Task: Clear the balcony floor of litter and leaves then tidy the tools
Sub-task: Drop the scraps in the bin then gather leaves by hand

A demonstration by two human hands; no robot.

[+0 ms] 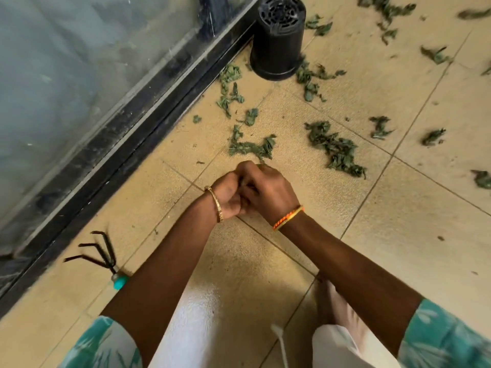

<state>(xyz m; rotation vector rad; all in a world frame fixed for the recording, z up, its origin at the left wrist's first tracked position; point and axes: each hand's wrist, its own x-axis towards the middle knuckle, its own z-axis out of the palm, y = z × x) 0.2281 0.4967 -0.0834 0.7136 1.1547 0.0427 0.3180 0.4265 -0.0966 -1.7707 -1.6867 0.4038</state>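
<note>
- Left hand: fingers curled into a fist, pressed against the right hand above the tiled floor. A gold bangle sits on its wrist. What the fist encloses cannot be determined.
- Right hand: fingers curled, knuckles toward the camera, touching the left hand. A small green scrap shows at its fingertips, so it appears to pinch leaf material; the contact itself is partly hidden. An orange and yellow thread band circles its wrist.
- Leaves: wilted green pieces lie scattered over the floor ahead of and to the right of the hands. One cluster lies just beyond the fingertips; a longer trail lies to the right; further pieces extend toward the upper right corner, blurred there.
- Black plastic pot: stands upside down on the floor, its perforated base facing up, beside the dark door track. Leaves lie close around its rim.
- Hand rake: dark bent prongs and a turquoise handle end, lying on the floor near the track, left of the left forearm, which hides part of the handle.
- Glass panel: fills the upper left, dusty, bordered by the track.
- Clothing: patterned teal sleeves and white trousers occupy the lower edge.
</note>
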